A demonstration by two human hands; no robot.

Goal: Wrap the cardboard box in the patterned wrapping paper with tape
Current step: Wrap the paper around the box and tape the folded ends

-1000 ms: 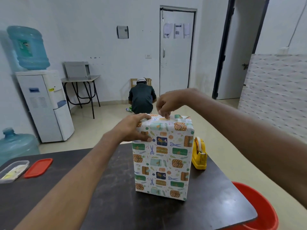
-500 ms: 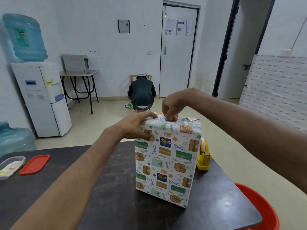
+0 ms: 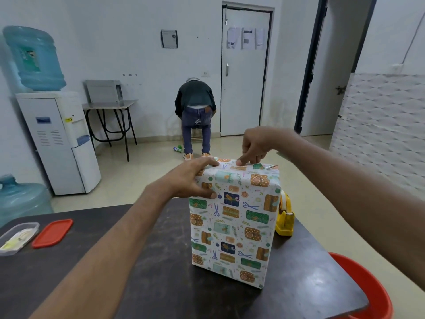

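- Standing tall on the dark surface point(image 3: 161, 272), the box point(image 3: 232, 224) is covered in the patterned paper point(image 3: 230, 245). Its long side points straight up.
- The left hand point(image 3: 190, 180) grips the top left corner, with the thumb on the front and the fingers over the top.
- The right hand point(image 3: 257, 146) is just above the top end. One finger pushes down on the fold, and the others curl in and hold nothing that shows.
- The yellow tape holder point(image 3: 285, 217) sits just beside the box on its right, so the right hand is nearer to it.
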